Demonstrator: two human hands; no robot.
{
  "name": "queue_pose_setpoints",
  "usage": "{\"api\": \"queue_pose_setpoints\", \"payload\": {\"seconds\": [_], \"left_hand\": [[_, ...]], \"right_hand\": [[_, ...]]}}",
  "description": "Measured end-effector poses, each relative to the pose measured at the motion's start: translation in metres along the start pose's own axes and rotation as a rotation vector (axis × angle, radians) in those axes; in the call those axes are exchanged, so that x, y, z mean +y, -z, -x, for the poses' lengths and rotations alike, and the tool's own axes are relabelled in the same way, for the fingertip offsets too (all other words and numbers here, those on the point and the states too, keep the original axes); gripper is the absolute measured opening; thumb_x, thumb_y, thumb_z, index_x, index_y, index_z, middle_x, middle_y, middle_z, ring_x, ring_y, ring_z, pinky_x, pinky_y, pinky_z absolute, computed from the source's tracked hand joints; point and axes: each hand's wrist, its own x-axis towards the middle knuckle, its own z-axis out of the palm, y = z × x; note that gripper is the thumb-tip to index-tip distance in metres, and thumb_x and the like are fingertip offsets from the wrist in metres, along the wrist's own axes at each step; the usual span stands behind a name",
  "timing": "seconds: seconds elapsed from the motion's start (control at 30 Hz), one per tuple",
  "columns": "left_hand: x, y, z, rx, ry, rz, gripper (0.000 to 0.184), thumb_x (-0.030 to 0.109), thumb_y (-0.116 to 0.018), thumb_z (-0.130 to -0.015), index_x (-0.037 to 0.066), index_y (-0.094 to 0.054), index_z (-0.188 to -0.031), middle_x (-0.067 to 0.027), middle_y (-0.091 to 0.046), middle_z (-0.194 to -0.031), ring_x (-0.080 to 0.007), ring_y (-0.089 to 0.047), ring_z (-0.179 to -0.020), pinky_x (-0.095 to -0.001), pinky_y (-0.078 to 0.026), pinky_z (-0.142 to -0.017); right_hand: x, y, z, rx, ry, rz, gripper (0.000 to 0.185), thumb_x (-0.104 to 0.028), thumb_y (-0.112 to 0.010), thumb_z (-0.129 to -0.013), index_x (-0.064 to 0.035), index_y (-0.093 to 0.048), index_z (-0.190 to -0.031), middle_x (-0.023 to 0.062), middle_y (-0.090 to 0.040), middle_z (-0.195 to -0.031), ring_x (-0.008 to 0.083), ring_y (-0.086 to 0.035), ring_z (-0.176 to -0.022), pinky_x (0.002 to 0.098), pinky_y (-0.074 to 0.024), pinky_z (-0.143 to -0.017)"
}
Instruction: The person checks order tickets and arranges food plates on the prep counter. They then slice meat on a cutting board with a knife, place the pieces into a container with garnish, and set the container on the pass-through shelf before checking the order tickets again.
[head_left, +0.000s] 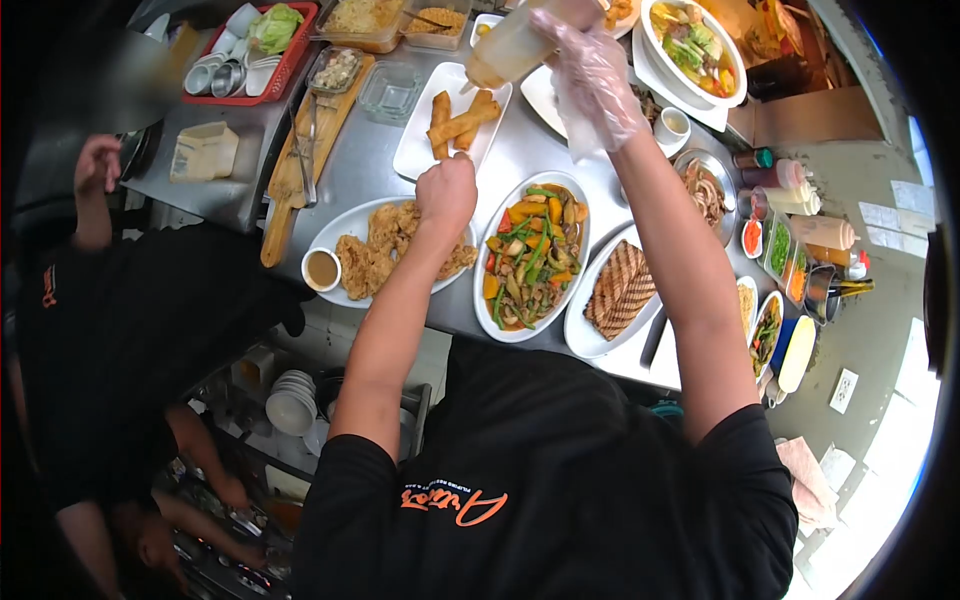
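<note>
My right hand (598, 85), in a clear plastic glove, is closed around a squeeze bottle (512, 48). The bottle is tilted, its nozzle pointing down towards a white rectangular plate (412, 150). Fried spring rolls (465, 124) lie on that plate, one crossed over the others. At the plate's near edge, my bare left hand (447, 190) is closed, its fingertips hidden from view. Just below that hand is an oval plate (350, 217) of fried breaded pieces (392, 240), with a cup of brown sauce (321, 270) at its left end.
An oval plate of mixed vegetables (533, 258) and one of grilled meat (618, 290) sit along the near edge. A soup bowl (692, 50) stands back right. Tongs (303, 150) lie on a wooden board (283, 190). Co-workers (140, 330) stand at the left.
</note>
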Motion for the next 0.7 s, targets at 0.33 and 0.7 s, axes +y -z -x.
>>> {"api": "queue_pose_setpoints", "payload": {"seconds": [0.33, 0.7], "left_hand": [[-0.002, 0.002, -0.008, -0.041, 0.028, 0.124, 0.013, 0.002, -0.056, -0.086, -0.003, -0.067, -0.091, -0.0207, -0.072, -0.078, -0.0343, -0.073, -0.075, -0.0423, -0.059, -0.067], [-0.001, -0.01, -0.017, 0.017, 0.023, 0.154, 0.012, 0.0, -0.058, -0.084, -0.003, -0.068, -0.09, -0.0204, -0.072, -0.077, -0.0333, -0.074, -0.074, -0.0407, -0.059, -0.066]], "right_hand": [[0.041, -0.036, -0.032, -0.186, 0.148, 0.304, 0.043, -0.007, -0.08, -0.083, -0.0044, -0.06, -0.121, 0.0034, -0.067, -0.108, 0.0137, -0.063, -0.098, 0.0311, -0.0529, -0.087], [0.041, -0.056, -0.033, -0.303, 0.148, 0.581, 0.059, -0.018, -0.083, -0.083, -0.0046, -0.051, -0.13, 0.0071, -0.064, -0.116, 0.0175, -0.061, -0.108, 0.0345, -0.0489, -0.098]]}}
